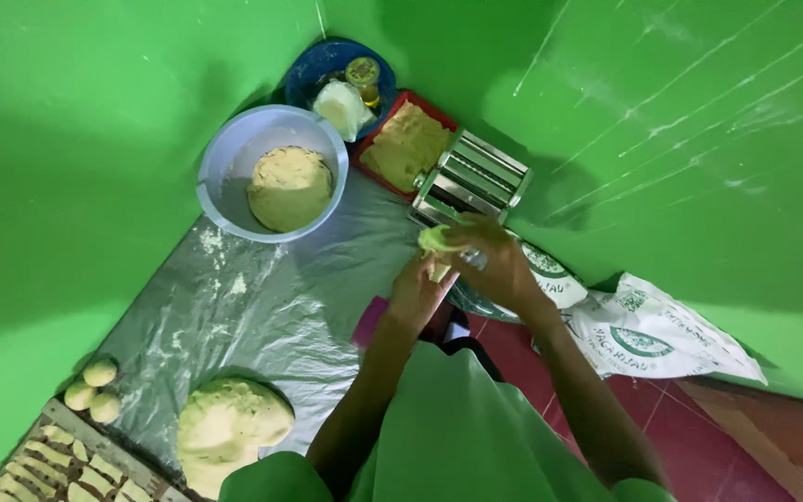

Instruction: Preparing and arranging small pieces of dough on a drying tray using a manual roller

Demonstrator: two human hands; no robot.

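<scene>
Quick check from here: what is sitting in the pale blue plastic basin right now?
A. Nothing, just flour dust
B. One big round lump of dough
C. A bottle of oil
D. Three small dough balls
B: the pale blue basin holds a single large round lump of dough; the three small dough balls lie on the plastic sheet instead.

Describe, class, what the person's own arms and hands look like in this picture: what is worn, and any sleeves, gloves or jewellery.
Both forearms are bare from about the elbow down. The left hand and the right hand wear no gloves. No ring, watch or bracelet can be made out, though the picture is too soft to be sure. Above the arms is a loose green garment, plain, with no pattern visible.
</scene>
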